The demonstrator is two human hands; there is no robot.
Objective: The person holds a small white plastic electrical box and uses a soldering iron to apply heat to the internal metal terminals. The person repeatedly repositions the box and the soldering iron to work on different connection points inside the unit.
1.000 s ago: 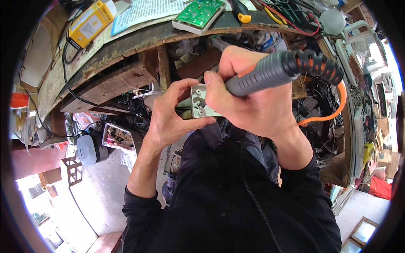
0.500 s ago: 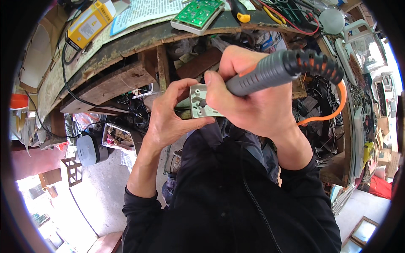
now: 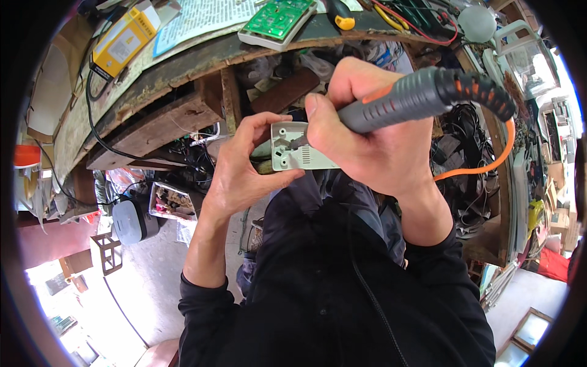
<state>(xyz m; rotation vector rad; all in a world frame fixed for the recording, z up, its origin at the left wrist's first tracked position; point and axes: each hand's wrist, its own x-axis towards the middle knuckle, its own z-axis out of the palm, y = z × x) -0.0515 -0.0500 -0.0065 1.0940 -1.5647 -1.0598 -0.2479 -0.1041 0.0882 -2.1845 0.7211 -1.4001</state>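
Note:
Between its thumb and fingers, my left hand grips a pale plastic housing by its left end. The housing is open toward me, with screw posts and a row of vent slots inside. My right hand is wrapped round a corded hand-held tool with a grey ribbed handle and orange trim. An orange cord leaves its back end. The tool's dark narrow tip is inside the housing, near the posts; whether it touches the plastic I cannot tell. My right hand covers the housing's right end.
On the workbench ahead lie a green circuit board in a pale case, a yellow box and a black-and-yellow screwdriver. Wires are heaped at the right. A grey rounded case is at the lower left.
My right hand and the tool have shifted slightly right and up, uncovering more of the housing and its vent slots. My left hand still holds the housing, moved slightly left.

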